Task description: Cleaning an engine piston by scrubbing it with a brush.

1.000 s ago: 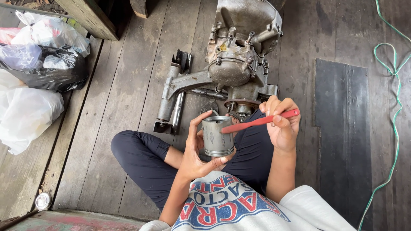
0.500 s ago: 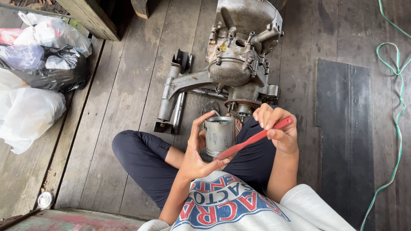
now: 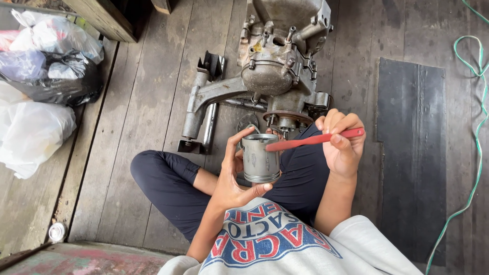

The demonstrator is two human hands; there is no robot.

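Soft, even daylight; shadows faint; no glare; focus sharp throughout; slight wide-angle stretch at edges.

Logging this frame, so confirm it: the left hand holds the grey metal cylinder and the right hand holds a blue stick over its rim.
One detail is wrong: the stick is red, not blue. The head view shows the left hand holding the grey metal cylinder and the right hand holding that stick over its rim.

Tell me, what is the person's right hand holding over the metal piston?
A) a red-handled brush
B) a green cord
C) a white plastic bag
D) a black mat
A: the right hand grips a red-handled brush, slim and straight, with its far end at the rim of the grey metal piston that the left hand holds upright.
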